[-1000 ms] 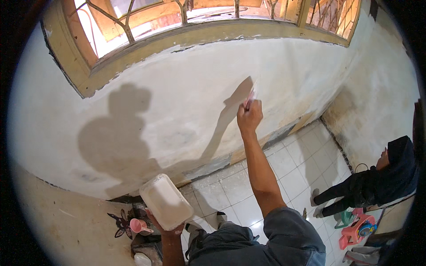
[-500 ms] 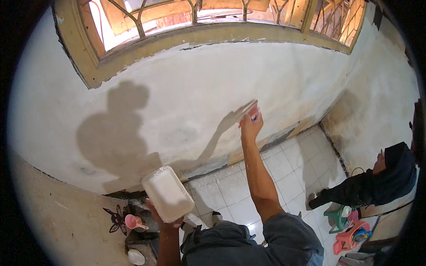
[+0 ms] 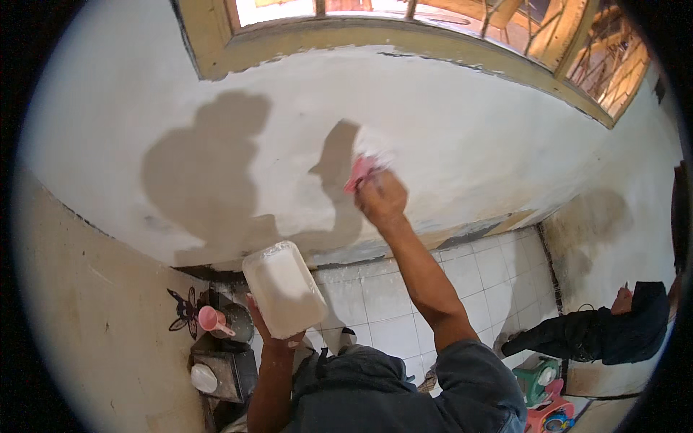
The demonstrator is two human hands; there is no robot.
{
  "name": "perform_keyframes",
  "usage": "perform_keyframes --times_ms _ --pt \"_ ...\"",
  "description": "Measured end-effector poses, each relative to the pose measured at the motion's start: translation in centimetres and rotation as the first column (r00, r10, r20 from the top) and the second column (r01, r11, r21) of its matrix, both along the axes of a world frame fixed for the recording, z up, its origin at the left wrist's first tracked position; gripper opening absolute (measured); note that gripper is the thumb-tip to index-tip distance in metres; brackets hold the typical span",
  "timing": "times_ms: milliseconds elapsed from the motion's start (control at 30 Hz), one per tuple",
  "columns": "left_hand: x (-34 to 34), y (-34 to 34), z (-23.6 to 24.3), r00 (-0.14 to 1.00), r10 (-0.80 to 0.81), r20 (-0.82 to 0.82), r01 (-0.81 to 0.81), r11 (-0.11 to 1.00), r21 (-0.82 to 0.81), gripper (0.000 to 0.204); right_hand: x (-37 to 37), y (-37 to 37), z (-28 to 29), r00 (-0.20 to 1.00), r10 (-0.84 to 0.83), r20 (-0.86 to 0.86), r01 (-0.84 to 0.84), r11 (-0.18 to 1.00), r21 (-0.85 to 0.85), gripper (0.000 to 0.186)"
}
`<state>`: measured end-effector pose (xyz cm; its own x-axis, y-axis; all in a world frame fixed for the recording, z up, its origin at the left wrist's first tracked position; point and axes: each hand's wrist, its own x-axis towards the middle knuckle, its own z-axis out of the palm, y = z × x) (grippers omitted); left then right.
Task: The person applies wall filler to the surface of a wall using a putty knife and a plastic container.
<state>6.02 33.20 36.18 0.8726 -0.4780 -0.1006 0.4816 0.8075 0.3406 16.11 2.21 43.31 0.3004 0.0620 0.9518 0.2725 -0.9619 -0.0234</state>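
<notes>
I observe the right hand (image 3: 382, 198) clamped on a flat pink hand tool (image 3: 356, 173), held before the off-white plastered wall (image 3: 462, 130) below the yellow wooden window frame (image 3: 404, 35); blur obscures contact. Left hand (image 3: 266, 330): clamped on a white rectangular tray (image 3: 268, 254), lower left, near the wall's foot.

Worn on the person's head, the left wide fisheye camera looks down and forward at a near, off-white plastered wall (image 3: 462, 137), its round view bending the yellowish wooden window frame (image 3: 433, 43) above and reaching the white square-tiled floor (image 3: 390, 299) below.
</notes>
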Motion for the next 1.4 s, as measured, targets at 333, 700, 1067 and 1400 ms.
perform_keyframes --times_ms 333,700,1067,1400 --pt "-0.5 -0.1 2.8 0.997 0.058 -0.055 -0.064 0.992 -0.105 0.075 -1.6 1.0 -4.9 0.881 0.167 -0.442 -0.216 0.974 -0.063 0.007" --pt "-0.4 0.0 1.7 0.981 0.116 -0.158 -0.13 0.988 -0.082 0.071 4.4 0.2 2.1 0.974 -0.188 0.13 0.092 0.844 0.528 0.008" --pt "-0.4 1.9 0.3 0.985 0.11 -0.137 -0.117 0.992 -0.045 0.078 0.2 2.2 5.1 0.995 -0.057 0.079 0.039 0.976 0.214 0.02" --pt "0.1 0.7 0.1 0.997 0.053 -0.058 -0.057 0.997 -0.058 0.076 5.5 0.9 9.1 0.986 -0.093 -0.137 0.118 0.975 0.189 0.01"
